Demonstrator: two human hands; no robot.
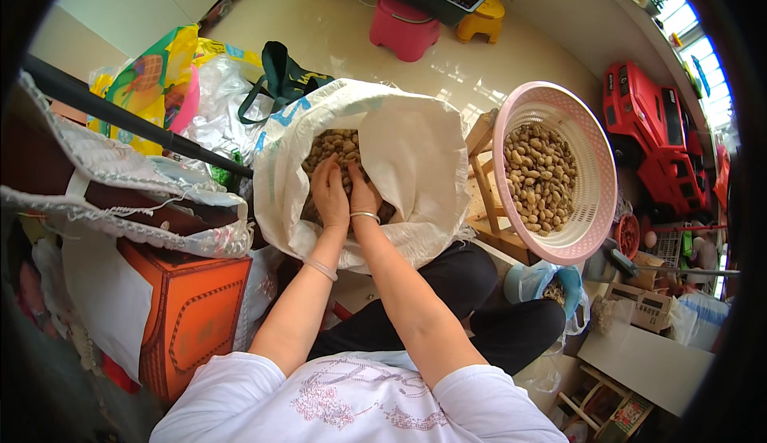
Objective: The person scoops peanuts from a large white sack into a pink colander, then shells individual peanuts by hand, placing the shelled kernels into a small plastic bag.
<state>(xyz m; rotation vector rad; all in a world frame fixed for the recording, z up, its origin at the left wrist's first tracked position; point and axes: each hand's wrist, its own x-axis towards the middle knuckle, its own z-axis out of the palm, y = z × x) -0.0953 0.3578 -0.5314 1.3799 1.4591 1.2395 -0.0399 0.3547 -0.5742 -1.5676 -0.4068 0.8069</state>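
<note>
A white woven sack [413, 107] stands in front of me with its mouth rolled wide. Unshelled peanuts [335, 141] lie inside it. Both hands reach into the sack side by side, touching the peanuts. My left hand [331, 197] is cupped with its fingers pointing away from me, and a pale bangle circles that forearm. Against it rests my right hand [364, 194], which wears a silver bangle at the wrist. The palms are hidden, so whether peanuts lie in them is unclear. A pink-rimmed plastic basket [590, 245] at the right holds more peanuts [539, 179].
The basket leans by a wooden stool [488, 173]. A blue lined bin [515, 281] sits by my knee. An orange box [207, 305] and a black pole [144, 125] are at the left. Beyond are plastic bags [219, 95], a pink stool [404, 29] and a red toy car [650, 125].
</note>
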